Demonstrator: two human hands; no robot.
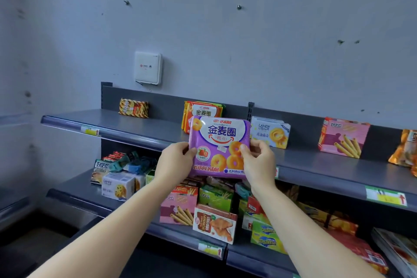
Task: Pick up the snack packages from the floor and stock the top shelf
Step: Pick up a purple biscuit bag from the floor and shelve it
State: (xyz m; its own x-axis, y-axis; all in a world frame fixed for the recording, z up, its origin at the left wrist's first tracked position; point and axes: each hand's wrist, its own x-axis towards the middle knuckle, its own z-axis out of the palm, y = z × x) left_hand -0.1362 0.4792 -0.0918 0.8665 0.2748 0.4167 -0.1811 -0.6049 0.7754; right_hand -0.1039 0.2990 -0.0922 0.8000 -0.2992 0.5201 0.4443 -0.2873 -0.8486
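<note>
Hands, my left (174,160) and right (257,160), grip a purple snack package (218,145) upright before the top shelf (135,125); pushed carelessly, it might topple the orange packs (203,110) behind.

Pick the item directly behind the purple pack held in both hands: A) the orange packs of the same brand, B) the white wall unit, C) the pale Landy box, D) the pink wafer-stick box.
A: the purple pack, gripped by the left hand and right hand, overlaps the orange packs standing on the top shelf; the Landy box sits to its right.
</note>
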